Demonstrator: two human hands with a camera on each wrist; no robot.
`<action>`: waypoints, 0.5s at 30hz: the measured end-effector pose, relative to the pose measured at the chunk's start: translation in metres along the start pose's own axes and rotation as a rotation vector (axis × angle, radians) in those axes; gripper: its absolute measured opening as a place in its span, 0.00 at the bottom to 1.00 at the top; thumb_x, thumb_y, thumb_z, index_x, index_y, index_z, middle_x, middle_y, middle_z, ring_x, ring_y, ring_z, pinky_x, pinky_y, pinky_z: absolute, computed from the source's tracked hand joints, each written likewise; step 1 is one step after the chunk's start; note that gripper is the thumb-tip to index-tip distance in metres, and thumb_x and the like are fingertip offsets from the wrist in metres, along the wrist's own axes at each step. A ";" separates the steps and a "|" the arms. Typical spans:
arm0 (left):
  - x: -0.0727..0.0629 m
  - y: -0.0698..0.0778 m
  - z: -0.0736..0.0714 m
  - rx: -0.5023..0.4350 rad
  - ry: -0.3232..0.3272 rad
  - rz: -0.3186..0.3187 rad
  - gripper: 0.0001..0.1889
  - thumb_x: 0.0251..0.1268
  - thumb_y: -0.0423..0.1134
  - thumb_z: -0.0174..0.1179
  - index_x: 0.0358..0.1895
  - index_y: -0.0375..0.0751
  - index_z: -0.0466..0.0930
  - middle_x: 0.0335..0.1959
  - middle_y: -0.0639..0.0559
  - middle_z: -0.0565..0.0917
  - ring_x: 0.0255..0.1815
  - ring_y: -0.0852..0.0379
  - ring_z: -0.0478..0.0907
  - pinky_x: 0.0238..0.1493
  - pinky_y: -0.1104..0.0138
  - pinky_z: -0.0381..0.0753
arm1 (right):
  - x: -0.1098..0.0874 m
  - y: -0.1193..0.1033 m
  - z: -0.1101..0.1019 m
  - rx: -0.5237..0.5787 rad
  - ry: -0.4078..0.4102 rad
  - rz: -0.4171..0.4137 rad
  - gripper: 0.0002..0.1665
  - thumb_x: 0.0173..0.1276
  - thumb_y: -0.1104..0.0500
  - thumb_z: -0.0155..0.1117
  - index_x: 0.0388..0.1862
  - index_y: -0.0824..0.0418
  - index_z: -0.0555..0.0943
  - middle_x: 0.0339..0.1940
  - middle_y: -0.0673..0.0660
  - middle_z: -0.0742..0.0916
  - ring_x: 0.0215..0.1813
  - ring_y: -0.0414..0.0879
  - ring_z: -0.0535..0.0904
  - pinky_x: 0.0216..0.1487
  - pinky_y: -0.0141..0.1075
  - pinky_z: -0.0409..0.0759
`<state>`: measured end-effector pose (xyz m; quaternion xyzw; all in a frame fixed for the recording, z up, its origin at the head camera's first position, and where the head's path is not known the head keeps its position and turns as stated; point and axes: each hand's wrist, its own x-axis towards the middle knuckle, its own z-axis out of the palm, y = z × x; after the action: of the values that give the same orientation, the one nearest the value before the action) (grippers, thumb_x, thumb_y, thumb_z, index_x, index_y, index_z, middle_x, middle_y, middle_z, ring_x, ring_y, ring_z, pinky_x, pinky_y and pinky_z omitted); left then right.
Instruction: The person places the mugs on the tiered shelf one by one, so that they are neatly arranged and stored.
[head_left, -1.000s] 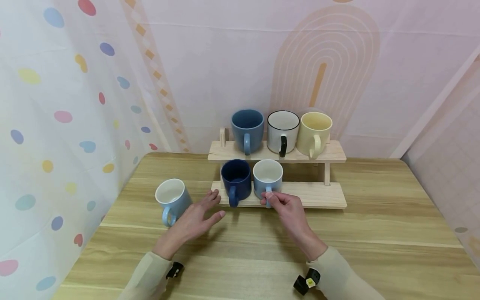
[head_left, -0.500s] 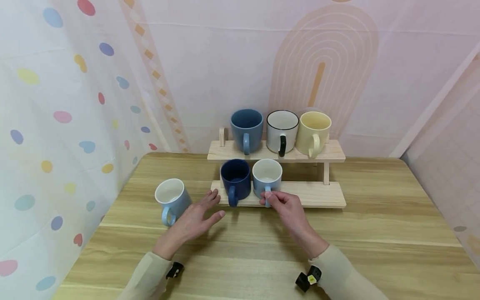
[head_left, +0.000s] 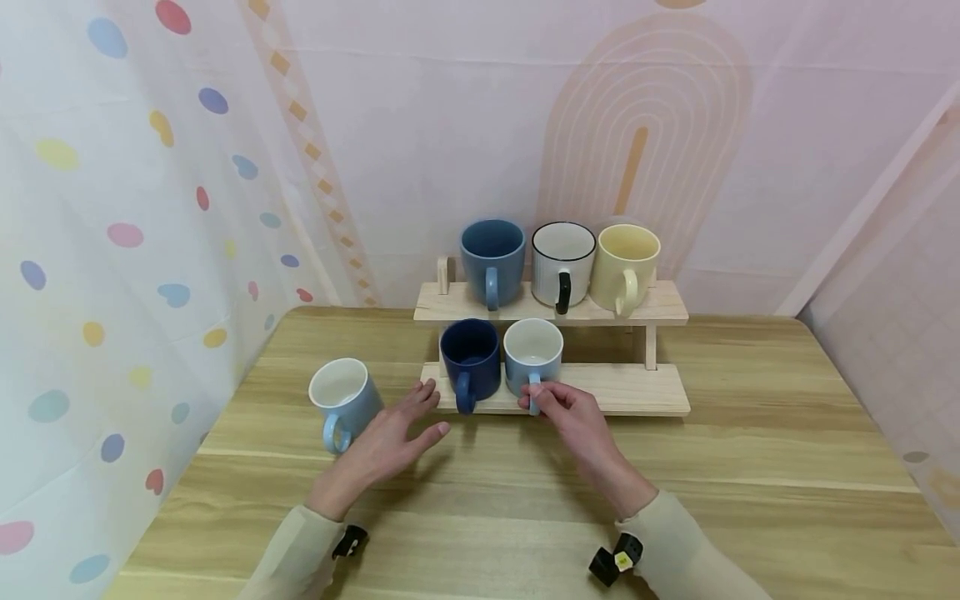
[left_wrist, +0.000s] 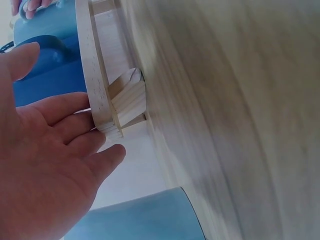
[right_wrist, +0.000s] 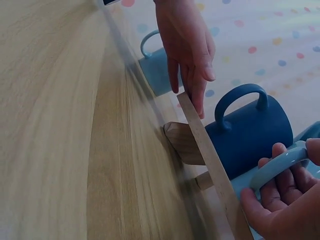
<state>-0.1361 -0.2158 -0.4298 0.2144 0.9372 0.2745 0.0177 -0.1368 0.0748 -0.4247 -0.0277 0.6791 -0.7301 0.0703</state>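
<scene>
On the lower step of a wooden two-tier rack (head_left: 630, 390) stands a light blue mug (head_left: 533, 354) with a pale inside. My right hand (head_left: 581, 425) pinches its handle, fingers curled round it in the right wrist view (right_wrist: 287, 192). A dark blue mug (head_left: 471, 358) stands to its left on the same step. My left hand (head_left: 386, 442) has its fingers spread and touches the left end of that step in the left wrist view (left_wrist: 55, 150), holding nothing. Another light blue mug (head_left: 348, 400) stands on the table just left of my left hand, partly hidden by it.
Along the upper step stand a blue mug (head_left: 492, 262), a white mug with a black rim and handle (head_left: 563, 262), and a yellow mug (head_left: 625, 267). The wooden table (head_left: 765, 442) reaches back to a patterned curtain (head_left: 420, 150).
Both hands keep their places, the right one still on the mug's handle. Only a very slight shift of the whole head view shows.
</scene>
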 end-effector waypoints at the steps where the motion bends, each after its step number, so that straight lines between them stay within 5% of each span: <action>1: 0.000 0.000 0.000 -0.003 0.001 0.000 0.35 0.78 0.54 0.57 0.74 0.28 0.69 0.79 0.37 0.63 0.81 0.37 0.57 0.75 0.41 0.62 | -0.001 0.000 0.000 0.002 -0.001 -0.002 0.21 0.81 0.56 0.59 0.55 0.74 0.84 0.50 0.62 0.89 0.53 0.46 0.85 0.61 0.36 0.81; 8: 0.000 -0.002 0.002 0.002 -0.001 0.000 0.35 0.79 0.55 0.55 0.74 0.28 0.69 0.79 0.38 0.63 0.81 0.38 0.56 0.75 0.42 0.62 | -0.007 0.001 -0.005 0.049 0.012 -0.018 0.18 0.80 0.60 0.60 0.58 0.74 0.81 0.50 0.64 0.89 0.53 0.44 0.85 0.62 0.39 0.81; 15: 0.000 -0.003 0.002 0.010 0.003 0.000 0.35 0.79 0.55 0.55 0.73 0.28 0.70 0.79 0.37 0.63 0.81 0.38 0.56 0.74 0.42 0.64 | -0.012 -0.001 -0.016 -0.030 0.037 -0.040 0.20 0.79 0.59 0.62 0.63 0.71 0.80 0.55 0.63 0.86 0.53 0.45 0.83 0.61 0.40 0.82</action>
<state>-0.1369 -0.2169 -0.4324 0.2140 0.9385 0.2704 0.0152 -0.1270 0.0925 -0.4243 -0.0286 0.6906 -0.7214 0.0426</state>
